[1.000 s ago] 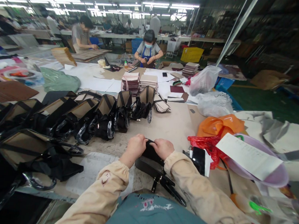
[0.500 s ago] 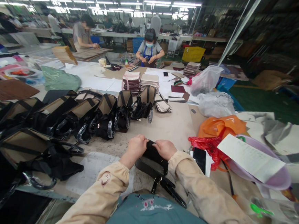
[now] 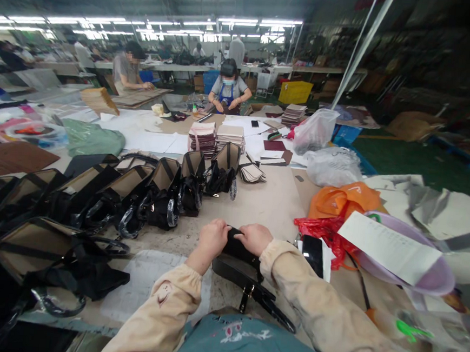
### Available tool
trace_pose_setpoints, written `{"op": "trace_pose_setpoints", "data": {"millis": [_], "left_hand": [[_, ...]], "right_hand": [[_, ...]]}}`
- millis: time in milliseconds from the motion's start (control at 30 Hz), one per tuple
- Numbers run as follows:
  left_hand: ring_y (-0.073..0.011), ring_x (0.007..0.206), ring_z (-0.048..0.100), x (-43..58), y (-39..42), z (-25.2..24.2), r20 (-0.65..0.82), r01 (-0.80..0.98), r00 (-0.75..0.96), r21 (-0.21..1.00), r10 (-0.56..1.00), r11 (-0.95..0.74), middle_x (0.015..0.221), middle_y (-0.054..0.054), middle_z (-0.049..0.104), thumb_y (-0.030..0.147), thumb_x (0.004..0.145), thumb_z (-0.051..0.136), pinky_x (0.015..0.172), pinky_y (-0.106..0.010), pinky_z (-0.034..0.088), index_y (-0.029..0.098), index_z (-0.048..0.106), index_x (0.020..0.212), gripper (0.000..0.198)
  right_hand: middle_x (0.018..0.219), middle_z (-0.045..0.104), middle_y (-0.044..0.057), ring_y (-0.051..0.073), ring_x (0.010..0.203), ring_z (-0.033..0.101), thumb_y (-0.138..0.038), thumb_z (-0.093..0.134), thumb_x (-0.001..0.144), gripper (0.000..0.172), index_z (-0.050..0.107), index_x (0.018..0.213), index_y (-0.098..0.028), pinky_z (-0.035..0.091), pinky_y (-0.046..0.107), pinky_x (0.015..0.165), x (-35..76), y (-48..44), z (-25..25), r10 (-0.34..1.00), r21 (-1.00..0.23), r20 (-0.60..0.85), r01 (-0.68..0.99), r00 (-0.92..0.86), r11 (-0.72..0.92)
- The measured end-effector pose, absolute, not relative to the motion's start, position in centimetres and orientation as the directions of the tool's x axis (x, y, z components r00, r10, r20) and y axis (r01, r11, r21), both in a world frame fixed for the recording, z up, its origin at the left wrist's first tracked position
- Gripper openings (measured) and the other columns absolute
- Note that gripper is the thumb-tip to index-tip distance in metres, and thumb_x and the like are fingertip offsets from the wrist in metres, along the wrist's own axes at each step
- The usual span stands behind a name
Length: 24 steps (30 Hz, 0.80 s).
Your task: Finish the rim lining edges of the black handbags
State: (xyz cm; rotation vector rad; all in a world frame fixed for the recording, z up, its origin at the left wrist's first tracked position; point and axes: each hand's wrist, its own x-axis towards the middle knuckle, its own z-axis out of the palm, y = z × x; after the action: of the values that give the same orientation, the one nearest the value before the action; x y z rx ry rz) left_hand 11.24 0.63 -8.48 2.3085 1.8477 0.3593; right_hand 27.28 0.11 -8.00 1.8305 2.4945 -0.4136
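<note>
A black handbag (image 3: 240, 251) is on the worktable right in front of me, with its strap and gold-coloured fittings toward my body. My left hand (image 3: 212, 241) pinches the far edge of the bag at its left side. Close beside it, my right hand (image 3: 256, 238) grips the same edge, thumb on top. The fingers of both hands are closed and partly hidden behind the bag. A black strap or handle (image 3: 233, 273) curves across the near side of the bag and touches the table.
Several black bags with tan insides (image 3: 165, 178) stand in rows at left. Stacked panels (image 3: 202, 139) sit beyond them. At right are an orange bag (image 3: 341, 198), a red plastic bag (image 3: 324, 229), a black phone (image 3: 312, 251) and a lilac basin (image 3: 434, 278). A co-worker (image 3: 229, 89) sits opposite.
The view has tilted slightly up and shifted, so the scene sits a little lower. Both hands keep their hold on the bag's edge, with hardly any movement.
</note>
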Motion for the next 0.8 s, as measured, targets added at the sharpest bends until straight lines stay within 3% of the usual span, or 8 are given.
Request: {"op": "trace_pose_setpoints", "data": {"millis": [100, 200, 300, 367, 433, 533, 700, 800], "left_hand": [[-0.0169, 0.085, 0.061, 11.1, -0.1, -8.1, 0.115, 0.918, 0.244, 0.293, 0.963, -0.268, 0.093, -0.006, 0.066, 0.032, 0.089, 0.042, 0.076, -0.026, 0.044, 0.019, 0.062, 0.079, 0.026], [-0.0174, 0.108, 0.054, 10.9, -1.4, -7.7, 0.169, 0.89, 0.266, 0.335, 0.949, -0.31, 0.123, -0.006, 0.056, 0.036, 0.086, 0.047, 0.091, -0.026, 0.042, 0.022, 0.059, 0.095, 0.021], [-0.0242, 0.122, 0.044, 11.0, -2.7, -7.5, 0.158, 0.888, 0.173, 0.401, 0.972, -0.223, 0.135, -0.012, 0.044, 0.042, 0.077, 0.059, 0.098, -0.034, 0.039, 0.018, 0.045, 0.121, 0.053], [-0.0276, 0.122, 0.045, 11.5, -3.2, -7.5, 0.053, 0.885, 0.124, 0.446, 0.991, -0.134, 0.135, -0.015, 0.044, 0.045, 0.074, 0.06, 0.096, -0.037, 0.04, 0.014, 0.034, 0.13, 0.068], [-0.0287, 0.118, 0.049, 12.1, -3.3, -7.7, -0.072, 0.871, 0.106, 0.488, 0.992, -0.057, 0.133, -0.017, 0.047, 0.047, 0.077, 0.055, 0.094, -0.037, 0.041, 0.012, 0.029, 0.134, 0.072], [-0.0292, 0.117, 0.05, 12.8, -2.9, -8.4, -0.13, 0.881, 0.068, 0.473, 0.989, 0.002, 0.133, -0.019, 0.047, 0.047, 0.08, 0.051, 0.094, -0.037, 0.042, 0.009, 0.023, 0.138, 0.075], [-0.0233, 0.105, 0.06, 11.5, -1.2, -8.9, -0.149, 0.93, 0.106, 0.366, 0.983, -0.045, 0.115, -0.017, 0.062, 0.014, 0.081, 0.046, 0.088, -0.031, 0.045, 0.008, 0.036, 0.134, 0.054], [-0.0188, 0.103, 0.061, 9.8, 0.1, -8.1, -0.149, 0.922, 0.217, 0.357, 0.965, -0.152, 0.111, -0.012, 0.065, 0.003, 0.076, 0.046, 0.086, -0.025, 0.045, 0.013, 0.041, 0.132, 0.057]], "right_hand": [[0.091, 0.069, 0.011, 0.021, 0.087, 0.063, -0.045, 0.035, 0.091, 0.04, 0.067, 0.094, -0.021, 0.043, 0.028, 0.073, 26.8, 0.4, -7.9, 0.942, -0.21, -0.164, 0.943, -0.293, 0.257], [0.09, 0.069, 0.013, 0.021, 0.085, 0.064, -0.043, 0.036, 0.091, 0.04, 0.068, 0.093, -0.019, 0.043, 0.029, 0.073, 27.3, 0.7, -8.0, 0.953, -0.213, -0.175, 0.954, -0.248, 0.209], [0.09, 0.069, 0.014, 0.022, 0.085, 0.064, -0.04, 0.037, 0.09, 0.038, 0.068, 0.093, -0.018, 0.044, 0.029, 0.073, 28.3, 0.9, -8.3, 0.961, -0.214, -0.183, 0.963, -0.206, 0.166], [0.09, 0.069, 0.013, 0.022, 0.085, 0.064, -0.04, 0.037, 0.09, 0.038, 0.069, 0.092, -0.018, 0.044, 0.03, 0.073, 28.7, 0.9, -8.3, 0.963, -0.217, -0.18, 0.963, -0.199, 0.159], [0.09, 0.07, 0.013, 0.023, 0.086, 0.064, -0.039, 0.037, 0.09, 0.038, 0.069, 0.092, -0.019, 0.044, 0.03, 0.072, 28.6, 0.7, -8.3, 0.963, -0.221, -0.171, 0.961, -0.208, 0.169], [0.089, 0.07, 0.012, 0.022, 0.086, 0.064, -0.037, 0.037, 0.089, 0.037, 0.069, 0.093, -0.019, 0.044, 0.03, 0.073, 28.1, 0.1, -8.0, 0.961, -0.222, -0.153, 0.955, -0.232, 0.195], [0.089, 0.07, 0.012, 0.022, 0.086, 0.064, -0.037, 0.037, 0.09, 0.036, 0.069, 0.092, -0.019, 0.044, 0.029, 0.073, 28.3, -0.4, -7.3, 0.956, -0.217, -0.139, 0.95, -0.257, 0.224], [0.088, 0.07, 0.011, 0.022, 0.085, 0.064, -0.039, 0.042, 0.088, 0.034, 0.069, 0.088, -0.021, 0.044, 0.029, 0.072, 29.0, -0.5, -7.2, 0.948, -0.221, -0.146, 0.943, -0.284, 0.248]]}}
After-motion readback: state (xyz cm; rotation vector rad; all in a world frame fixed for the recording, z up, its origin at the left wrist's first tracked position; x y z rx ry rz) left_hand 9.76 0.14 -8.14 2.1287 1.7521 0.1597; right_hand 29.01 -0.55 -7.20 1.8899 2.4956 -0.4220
